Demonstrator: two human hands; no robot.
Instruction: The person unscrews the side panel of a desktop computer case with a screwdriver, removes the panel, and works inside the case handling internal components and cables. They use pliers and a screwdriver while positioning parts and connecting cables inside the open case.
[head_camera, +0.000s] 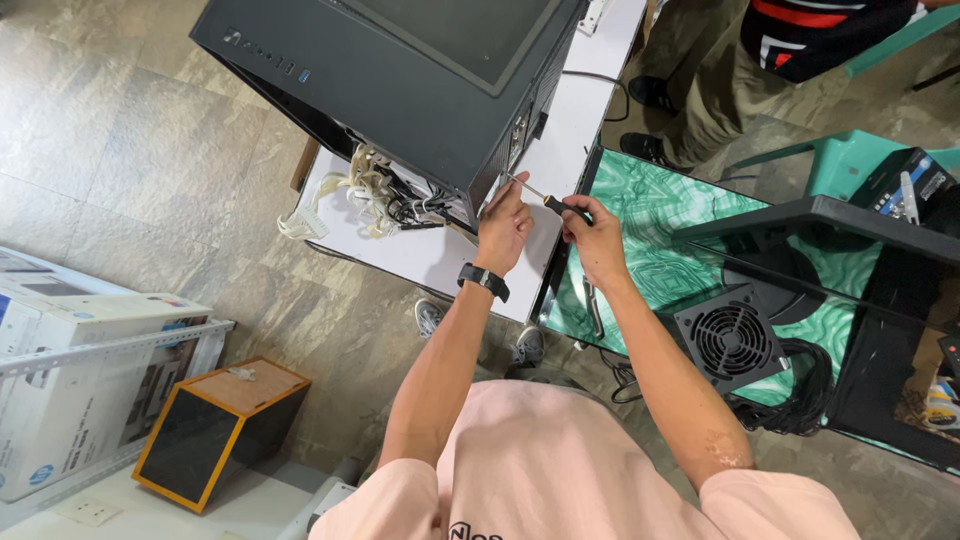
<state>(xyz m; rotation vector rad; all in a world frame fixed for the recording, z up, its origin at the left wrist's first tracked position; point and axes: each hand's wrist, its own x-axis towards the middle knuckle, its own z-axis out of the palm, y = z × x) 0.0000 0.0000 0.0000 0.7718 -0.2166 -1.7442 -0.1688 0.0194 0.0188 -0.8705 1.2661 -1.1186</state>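
The left hand (503, 226) is pressed with curled fingers against the rear corner of a black computer case (400, 80), which lies on a white table (440, 262). The right hand (592, 238) is closed around the dark handle of a screwdriver (545, 199), whose thin shaft is aimed at the case edge; the tip is hidden behind the left fingers. The case top is cut off. Pale cables (365, 190) spill from its open side. A fan-grilled power supply (728, 340) rests nearby.
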